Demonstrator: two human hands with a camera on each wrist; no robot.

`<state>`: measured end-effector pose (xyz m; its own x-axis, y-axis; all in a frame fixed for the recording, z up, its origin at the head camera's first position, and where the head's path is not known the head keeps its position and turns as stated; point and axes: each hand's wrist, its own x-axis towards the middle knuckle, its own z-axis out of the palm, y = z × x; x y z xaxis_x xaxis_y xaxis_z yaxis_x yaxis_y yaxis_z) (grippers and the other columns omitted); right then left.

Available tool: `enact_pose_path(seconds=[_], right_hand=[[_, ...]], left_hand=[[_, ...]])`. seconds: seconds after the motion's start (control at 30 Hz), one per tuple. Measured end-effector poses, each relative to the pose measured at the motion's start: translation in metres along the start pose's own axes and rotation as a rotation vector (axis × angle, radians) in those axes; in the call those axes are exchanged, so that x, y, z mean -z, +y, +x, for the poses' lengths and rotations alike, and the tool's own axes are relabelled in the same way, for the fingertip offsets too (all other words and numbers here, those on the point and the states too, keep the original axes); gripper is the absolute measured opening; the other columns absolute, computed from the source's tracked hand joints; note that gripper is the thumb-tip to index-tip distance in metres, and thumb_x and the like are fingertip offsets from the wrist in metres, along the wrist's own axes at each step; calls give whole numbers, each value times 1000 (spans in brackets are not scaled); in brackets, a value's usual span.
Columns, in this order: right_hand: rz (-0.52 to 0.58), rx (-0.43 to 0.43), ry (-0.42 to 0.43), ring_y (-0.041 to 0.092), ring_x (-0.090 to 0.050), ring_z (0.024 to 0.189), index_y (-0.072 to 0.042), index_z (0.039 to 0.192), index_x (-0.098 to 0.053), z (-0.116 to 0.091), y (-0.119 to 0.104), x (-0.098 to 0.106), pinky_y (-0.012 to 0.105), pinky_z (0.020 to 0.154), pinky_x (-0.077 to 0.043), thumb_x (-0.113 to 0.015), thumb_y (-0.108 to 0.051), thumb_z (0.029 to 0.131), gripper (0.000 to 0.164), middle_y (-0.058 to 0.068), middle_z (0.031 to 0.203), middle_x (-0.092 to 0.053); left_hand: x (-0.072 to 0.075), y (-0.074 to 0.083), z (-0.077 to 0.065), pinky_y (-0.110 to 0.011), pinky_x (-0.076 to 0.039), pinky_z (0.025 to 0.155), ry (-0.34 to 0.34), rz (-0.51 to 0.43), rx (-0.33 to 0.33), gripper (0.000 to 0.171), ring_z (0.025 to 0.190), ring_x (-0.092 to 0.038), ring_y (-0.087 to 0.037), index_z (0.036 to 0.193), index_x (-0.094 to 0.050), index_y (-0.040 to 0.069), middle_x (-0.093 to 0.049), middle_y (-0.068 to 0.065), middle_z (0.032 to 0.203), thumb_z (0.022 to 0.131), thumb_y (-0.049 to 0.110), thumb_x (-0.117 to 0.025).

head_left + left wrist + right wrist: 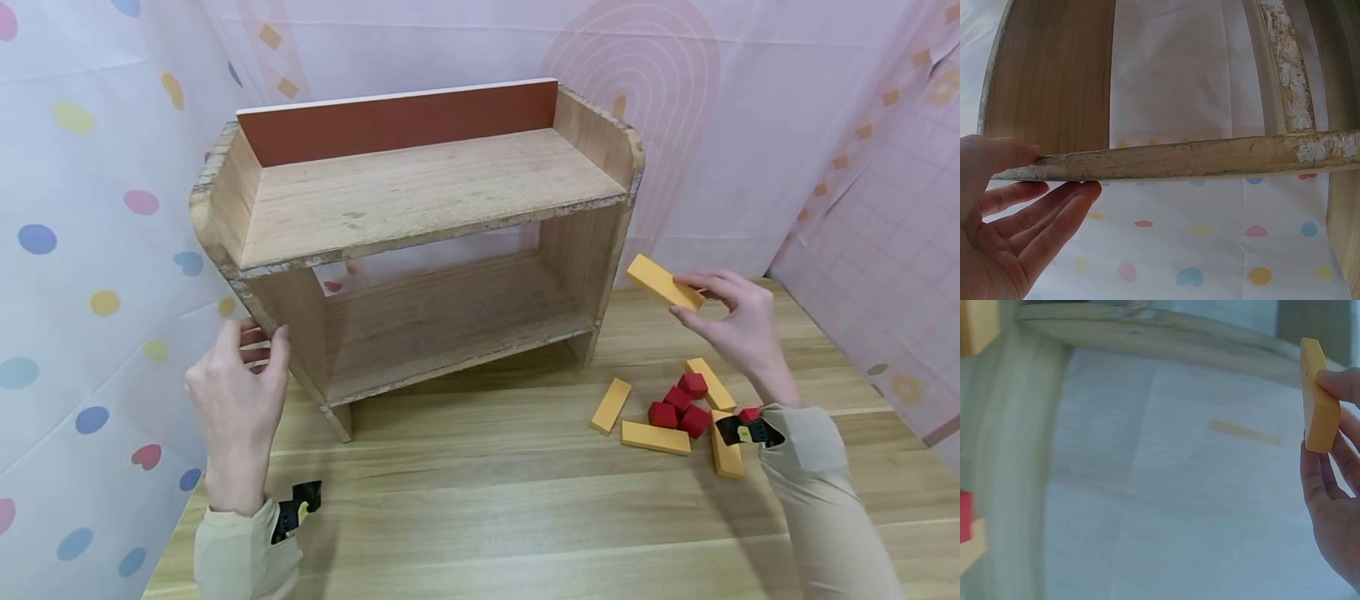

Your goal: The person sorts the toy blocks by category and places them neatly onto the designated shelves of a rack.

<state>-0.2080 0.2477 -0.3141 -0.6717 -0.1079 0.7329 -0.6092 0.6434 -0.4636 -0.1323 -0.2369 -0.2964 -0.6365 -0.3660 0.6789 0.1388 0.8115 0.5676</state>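
A small wooden shelf [442, 187] with worn, chipped edges stands on the table. My left hand [243, 400] grips the front edge of its left side panel; in the left wrist view the thumb lies on one face of the panel edge [1166, 159] and the fingers [1054, 225] on the other. My right hand [738, 321] pinches a yellow wooden block [663, 282] between thumb and fingers, raised above the table to the right of the shelf. In the right wrist view that yellow block [1319, 403] is seen near end-on.
Several red cubes [678, 400] lie grouped on the table [465, 517] at the right. Around them rest yellow blocks, one flat in front [655, 437] and one nearer the shelf [611, 406]. Patterned cloth [97, 250] hangs behind and at both sides.
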Motion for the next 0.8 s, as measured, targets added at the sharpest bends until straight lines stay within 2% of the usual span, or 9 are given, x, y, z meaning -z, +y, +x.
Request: enact_pose_path(seconds=[0.2,0.4,0.67,0.8], right_hand=[[46,33,31,-13,-56,91,1,103,-72,12,-24,9,4,80,-43,-77,12,67,38,18,99,-69],[74,57,21,-9,-57,91,0,105,-71,26,-45,10,6,82,-44,-78,10,67,39,17,102,-69],[107,115,13,-9,-56,87,-3,104,-72,54,-74,-5,8,80,-44,-79,3,70,35,13,101,-71],[93,124,1,-3,-57,88,-4,104,-73,69,-88,-18,11,79,-44,-79,-3,72,32,10,103,-71]], left_hand=[[0,0,1,10,-26,61,2,12,-10,26,74,-70,-41,98,-61,-8,-71,-26,92,88,16,-61],[0,0,1,10,-24,61,-6,25,-9,27,74,-70,-40,98,-60,-9,-70,-27,93,89,17,-61],[0,0,0,10,-24,61,-1,20,-5,27,74,-70,-40,98,-60,-9,-70,-27,92,88,16,-61],[0,0,0,10,-24,61,1,22,-7,26,74,-70,-40,98,-60,-8,-71,-26,92,88,16,-61]])
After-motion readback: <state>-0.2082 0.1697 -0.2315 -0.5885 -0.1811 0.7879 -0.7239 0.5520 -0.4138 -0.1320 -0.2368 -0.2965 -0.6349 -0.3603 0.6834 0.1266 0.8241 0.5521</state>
